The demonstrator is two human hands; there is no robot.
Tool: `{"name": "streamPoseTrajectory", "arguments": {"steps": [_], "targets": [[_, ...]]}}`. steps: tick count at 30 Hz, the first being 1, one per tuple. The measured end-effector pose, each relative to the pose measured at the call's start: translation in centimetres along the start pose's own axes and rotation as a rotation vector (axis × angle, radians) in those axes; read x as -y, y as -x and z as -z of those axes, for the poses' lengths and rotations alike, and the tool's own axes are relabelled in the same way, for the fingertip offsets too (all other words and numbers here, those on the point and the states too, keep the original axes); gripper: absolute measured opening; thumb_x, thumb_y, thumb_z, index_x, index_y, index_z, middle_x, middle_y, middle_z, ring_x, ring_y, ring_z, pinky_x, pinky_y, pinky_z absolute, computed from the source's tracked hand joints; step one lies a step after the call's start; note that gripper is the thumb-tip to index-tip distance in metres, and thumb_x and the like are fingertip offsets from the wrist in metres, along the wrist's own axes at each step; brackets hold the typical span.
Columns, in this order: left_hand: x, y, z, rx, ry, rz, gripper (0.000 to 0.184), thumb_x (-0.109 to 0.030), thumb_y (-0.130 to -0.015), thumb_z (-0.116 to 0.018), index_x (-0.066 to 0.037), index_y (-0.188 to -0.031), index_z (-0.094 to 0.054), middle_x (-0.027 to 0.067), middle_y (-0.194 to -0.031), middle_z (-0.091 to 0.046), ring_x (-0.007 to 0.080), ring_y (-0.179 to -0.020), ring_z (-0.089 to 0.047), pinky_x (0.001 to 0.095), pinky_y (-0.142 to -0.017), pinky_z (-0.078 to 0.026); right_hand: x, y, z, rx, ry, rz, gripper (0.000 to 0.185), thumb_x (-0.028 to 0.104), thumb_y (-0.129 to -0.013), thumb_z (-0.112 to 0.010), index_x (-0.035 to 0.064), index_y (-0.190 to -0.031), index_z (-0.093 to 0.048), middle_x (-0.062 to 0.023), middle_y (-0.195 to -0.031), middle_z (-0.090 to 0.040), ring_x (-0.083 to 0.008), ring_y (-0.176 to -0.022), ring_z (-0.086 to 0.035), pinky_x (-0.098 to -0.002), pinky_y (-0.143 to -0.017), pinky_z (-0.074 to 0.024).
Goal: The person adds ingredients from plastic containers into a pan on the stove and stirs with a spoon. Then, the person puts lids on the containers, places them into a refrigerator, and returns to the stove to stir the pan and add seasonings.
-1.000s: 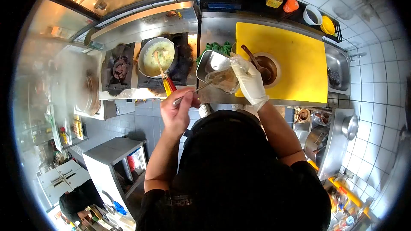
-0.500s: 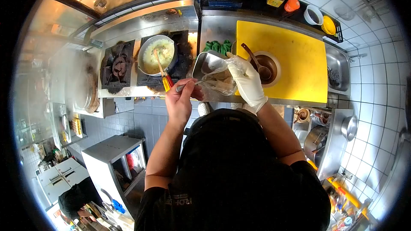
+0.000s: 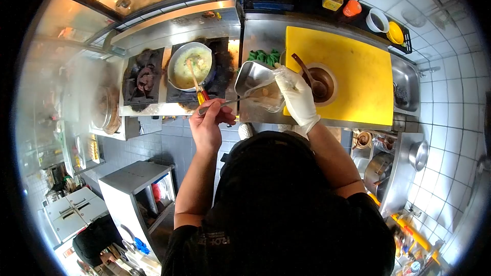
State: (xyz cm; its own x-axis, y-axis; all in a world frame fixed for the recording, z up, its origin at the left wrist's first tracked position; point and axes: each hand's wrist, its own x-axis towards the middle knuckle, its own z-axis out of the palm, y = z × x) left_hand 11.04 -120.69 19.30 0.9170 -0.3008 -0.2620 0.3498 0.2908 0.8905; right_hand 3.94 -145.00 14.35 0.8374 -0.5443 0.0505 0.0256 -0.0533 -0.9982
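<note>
Bare, my left hand (image 3: 208, 122) is closed on the handle of a metal utensil (image 3: 225, 104), whose far end reaches into a clear plastic bag (image 3: 267, 97). My right hand (image 3: 297, 96), in a white glove, grips the bag at the right side of a metal container (image 3: 250, 75). Something pale brown shows inside the bag. To the left, a pot (image 3: 174, 74) on the stove holds a pale, yellowish food with a wooden utensil (image 3: 192, 74) standing in it. A brown ladle (image 3: 307, 71) rests in a round pot right of my glove.
A yellow board (image 3: 358, 71) lies beside a sink (image 3: 405, 84). Green items (image 3: 263, 56) sit behind the metal container. Jars and bowls stand on the back shelf. An unlit burner (image 3: 144, 79) is at left. Another person (image 3: 97, 240) is at the lower left.
The metal utensil in my left hand has tipped to a flatter angle, and that hand has shifted slightly. My right hand stays at the bag. The view has moved a little.
</note>
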Motion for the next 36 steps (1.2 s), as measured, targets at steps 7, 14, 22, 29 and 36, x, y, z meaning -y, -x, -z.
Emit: {"name": "streamPoseTrajectory", "arguments": {"steps": [7,14,22,29,36], "targets": [[-4.3,-0.5,2.0,-0.15,0.162,-0.078,0.027,-0.022,-0.099,-0.059,0.003,-0.106,-0.064,0.0127,-0.078,-0.069,0.0211,-0.064,-0.064,0.0305,-0.056,-0.05,-2.0,-1.3,0.9,-0.03,-0.126,-0.128,0.035,0.022,-0.103,-0.067,-0.0008,-0.13,-0.068,-0.0078,-0.125,-0.07,-0.012,-0.112,-0.062,-0.0267,-0.1,-0.0482],[-5.1,-7.4,6.8,-0.328,-0.03,-0.358,0.022,-0.013,-0.102,-0.06,0.007,-0.108,-0.065,0.0183,-0.085,-0.071,0.0269,-0.069,-0.071,0.0358,-0.061,-0.06,-1.8,-1.1,1.2,0.01,-0.313,-0.236,0.036,0.02,-0.103,-0.067,-0.0018,-0.131,-0.065,-0.006,-0.122,-0.069,-0.0119,-0.108,-0.063,-0.0269,-0.098,-0.05],[-5.7,-8.0,7.4,-0.348,-0.002,-0.352,0.024,-0.013,-0.102,-0.056,0.008,-0.109,-0.066,0.0173,-0.083,-0.071,0.0264,-0.068,-0.069,0.0349,-0.061,-0.059,-1.8,-1.2,1.6,0.002,-0.348,-0.254,0.04,0.023,-0.104,-0.065,-0.0009,-0.136,-0.062,-0.0099,-0.127,-0.067,-0.016,-0.112,-0.063,-0.0285,-0.102,-0.0498],[-1.1,-3.6,-1.9,-0.031,0.004,-0.013,0.023,-0.018,-0.101,-0.061,0.005,-0.106,-0.065,0.0157,-0.079,-0.071,0.0234,-0.058,-0.065,0.0343,-0.049,-0.052,-1.2,-1.9,3.3,0.1,-0.229,-0.239,0.044,0.028,-0.106,-0.06,0.0007,-0.141,-0.059,-0.0131,-0.144,-0.061,-0.0176,-0.127,-0.059,-0.0278,-0.108,-0.0473],[4.3,-2.5,-6.7,0.191,-0.259,-0.182,0.061,-0.02,-0.104,-0.058,-0.009,-0.158,-0.031,0.0129,-0.121,-0.056,0.0156,-0.079,-0.063,0.0224,-0.052,-0.045,-0.3,-2.6,8.5,0.192,-0.377,-0.297,0.041,0.025,-0.107,-0.059,-0.003,-0.137,-0.061,-0.0079,-0.13,-0.067,-0.0139,-0.112,-0.062,-0.0263,-0.1,-0.0484]]}}
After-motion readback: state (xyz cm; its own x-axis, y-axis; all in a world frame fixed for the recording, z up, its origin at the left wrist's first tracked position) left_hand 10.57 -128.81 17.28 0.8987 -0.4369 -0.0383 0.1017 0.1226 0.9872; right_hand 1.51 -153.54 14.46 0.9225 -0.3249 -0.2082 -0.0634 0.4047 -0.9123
